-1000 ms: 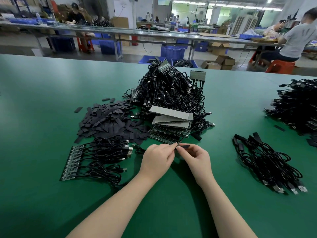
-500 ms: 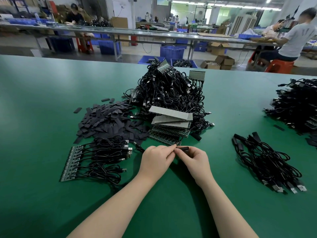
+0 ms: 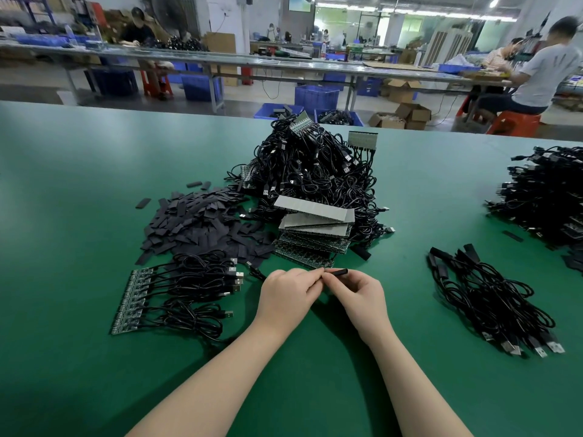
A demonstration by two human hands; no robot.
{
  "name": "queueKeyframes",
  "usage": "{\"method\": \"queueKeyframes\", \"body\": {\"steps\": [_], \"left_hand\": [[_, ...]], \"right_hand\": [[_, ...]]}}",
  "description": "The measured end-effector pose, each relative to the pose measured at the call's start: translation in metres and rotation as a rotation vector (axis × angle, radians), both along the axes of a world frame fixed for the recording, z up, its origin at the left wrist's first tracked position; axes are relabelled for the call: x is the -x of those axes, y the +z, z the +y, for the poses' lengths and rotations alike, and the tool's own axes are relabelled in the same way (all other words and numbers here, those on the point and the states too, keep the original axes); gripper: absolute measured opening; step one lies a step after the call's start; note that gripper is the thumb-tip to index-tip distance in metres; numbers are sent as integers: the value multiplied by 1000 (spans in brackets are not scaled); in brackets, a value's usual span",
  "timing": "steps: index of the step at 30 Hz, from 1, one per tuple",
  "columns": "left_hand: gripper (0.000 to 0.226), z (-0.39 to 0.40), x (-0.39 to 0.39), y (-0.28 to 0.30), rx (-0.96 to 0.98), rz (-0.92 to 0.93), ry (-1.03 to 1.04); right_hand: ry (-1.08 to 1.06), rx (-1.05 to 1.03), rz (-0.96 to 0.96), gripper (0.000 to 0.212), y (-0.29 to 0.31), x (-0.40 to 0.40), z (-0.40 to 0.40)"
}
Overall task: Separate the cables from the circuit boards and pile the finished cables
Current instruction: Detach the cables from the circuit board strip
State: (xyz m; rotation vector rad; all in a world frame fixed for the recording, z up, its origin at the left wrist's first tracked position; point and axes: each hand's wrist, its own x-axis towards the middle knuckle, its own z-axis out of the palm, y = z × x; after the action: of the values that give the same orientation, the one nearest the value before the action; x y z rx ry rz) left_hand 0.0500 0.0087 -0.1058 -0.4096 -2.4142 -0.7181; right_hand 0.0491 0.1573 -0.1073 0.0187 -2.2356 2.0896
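My left hand (image 3: 291, 294) and my right hand (image 3: 362, 296) meet at the middle of the green table (image 3: 79, 184). Together they pinch a small black sleeve (image 3: 337, 272) on a cable end; the cable (image 3: 256, 272) trails left from under my left hand. To the left lies a circuit board strip (image 3: 132, 302) with several black cables attached (image 3: 195, 285). A small heap of separated cables (image 3: 492, 294) lies to the right. Behind my hands stands a stack of bare boards (image 3: 315, 234) against a big mound of cables (image 3: 315, 171).
A spread of flat black sleeves (image 3: 202, 222) covers the table left of the mound. Another cable pile (image 3: 545, 193) sits at the far right edge. Beyond the table are workbenches, blue crates (image 3: 317, 96) and seated people (image 3: 542, 74).
Both hands stay together at the same spot; the fingers have shifted slightly on the black sleeve. Nothing else on the table has moved.
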Motion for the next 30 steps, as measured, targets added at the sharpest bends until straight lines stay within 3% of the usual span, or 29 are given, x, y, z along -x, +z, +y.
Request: {"method": "queueKeyframes", "body": {"steps": [11,23,28,30], "left_hand": [[17,-1,-2,4,17,7,-91],[30,-2,2,-1,8,-32,-101],[32,-2,3,-2,-11,-13,-107],[30,-3,4,-3,-45,-8,-74]], "right_hand": [[18,-16,13,11,-1,2,0],[63,-93,67,8,-4,5,1],[65,-167,99,15,-8,6,-1],[-3,-227,158,32,-10,5,-2]]}}
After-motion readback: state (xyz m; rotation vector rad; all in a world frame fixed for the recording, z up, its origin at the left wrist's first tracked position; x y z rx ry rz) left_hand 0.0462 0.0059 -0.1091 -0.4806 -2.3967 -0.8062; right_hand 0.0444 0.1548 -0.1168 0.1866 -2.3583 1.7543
